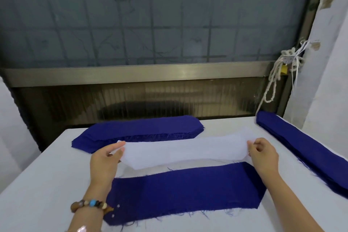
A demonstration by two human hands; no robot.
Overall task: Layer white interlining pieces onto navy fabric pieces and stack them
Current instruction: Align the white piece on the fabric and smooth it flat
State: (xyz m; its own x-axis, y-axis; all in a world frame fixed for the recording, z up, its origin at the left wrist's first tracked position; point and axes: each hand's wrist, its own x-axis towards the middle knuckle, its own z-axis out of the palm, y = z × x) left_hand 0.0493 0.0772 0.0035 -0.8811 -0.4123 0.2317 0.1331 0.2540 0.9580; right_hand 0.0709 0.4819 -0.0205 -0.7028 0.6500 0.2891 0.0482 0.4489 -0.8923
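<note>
— Where is the white piece?
— You have the white piece (184, 151) stretched between your two hands, lifted a little off the table (37, 194). It sits between the far navy stack (139, 131) and the single navy piece (184, 188) lying flat nearest you, and its near edge is close to that piece's far edge.

— Which way does it run?
— Its long axis goes left to right across you, about parallel to the navy piece below. Its narrowed ends point out toward each hand.

— And the grip?
— Your left hand (105, 158) pinches the left end between thumb and fingers. Your right hand (263, 154) pinches the right end the same way. A beaded bracelet (90, 204) is on your left wrist.

— Anything else on the table?
— A second navy stack (305, 147) lies along the right side. Its long axis runs away from you, apart from your right hand. A rope (273, 81) hangs by the window frame behind it.
</note>
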